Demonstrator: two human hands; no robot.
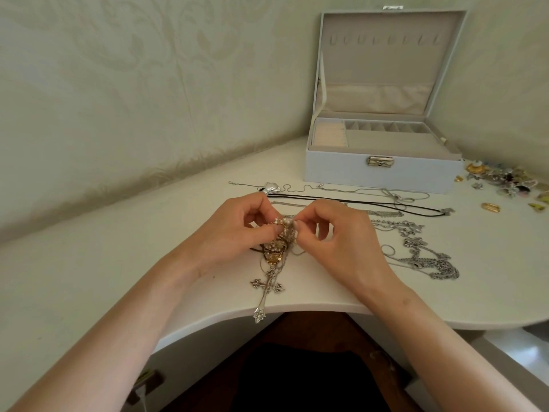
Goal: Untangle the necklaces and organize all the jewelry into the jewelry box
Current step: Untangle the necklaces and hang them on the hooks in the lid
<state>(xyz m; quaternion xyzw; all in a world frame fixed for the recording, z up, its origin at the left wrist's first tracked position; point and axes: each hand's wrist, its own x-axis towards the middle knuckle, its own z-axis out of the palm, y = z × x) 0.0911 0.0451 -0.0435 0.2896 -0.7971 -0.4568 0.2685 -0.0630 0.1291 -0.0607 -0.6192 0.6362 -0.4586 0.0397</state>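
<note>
A knot of tangled necklaces (277, 248) lies near the front edge of the white table (89, 263), with pearl beads, a gold pendant and silver cross pendants (267, 285) hanging from it. My left hand (237, 230) pinches the pearl strand at the top of the knot. My right hand (332, 230) pinches the same strand just to the right. Several untangled necklaces (356, 200) lie stretched out behind my hands. The white jewelry box (383, 173) stands open at the back right, its grey compartments holding nothing I can see.
A heap of silver chains (427, 260) lies to the right of my right hand. Small earrings and brooches (505, 179) are scattered at the far right beside the box. Patterned walls close the corner behind the table. A dark chair sits below the table edge.
</note>
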